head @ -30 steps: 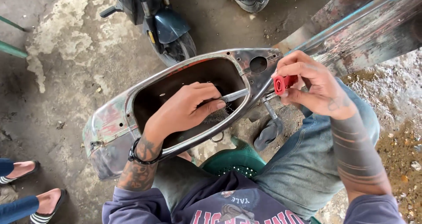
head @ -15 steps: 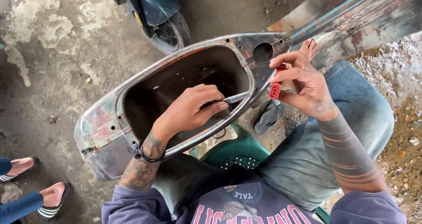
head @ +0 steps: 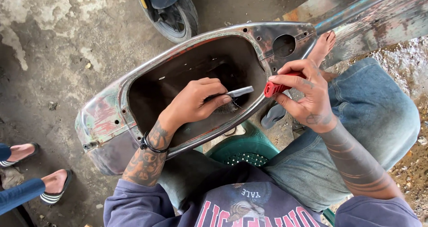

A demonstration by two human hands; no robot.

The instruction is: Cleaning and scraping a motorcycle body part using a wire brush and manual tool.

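Scraper blade (head: pixel 240 92) partly hidden under left hand (head: pixel 194 104).

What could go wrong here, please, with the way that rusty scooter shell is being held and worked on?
1. The left hand presses a grey metal blade inside the scooter body shell with bare fingers near its end; a slip could cut them.
2. The shell's rusty rim sits against the left wrist and may scrape it.
3. The shell appears to rest only on the lap, while the right hand holds a red handle, so it might tip or slide.
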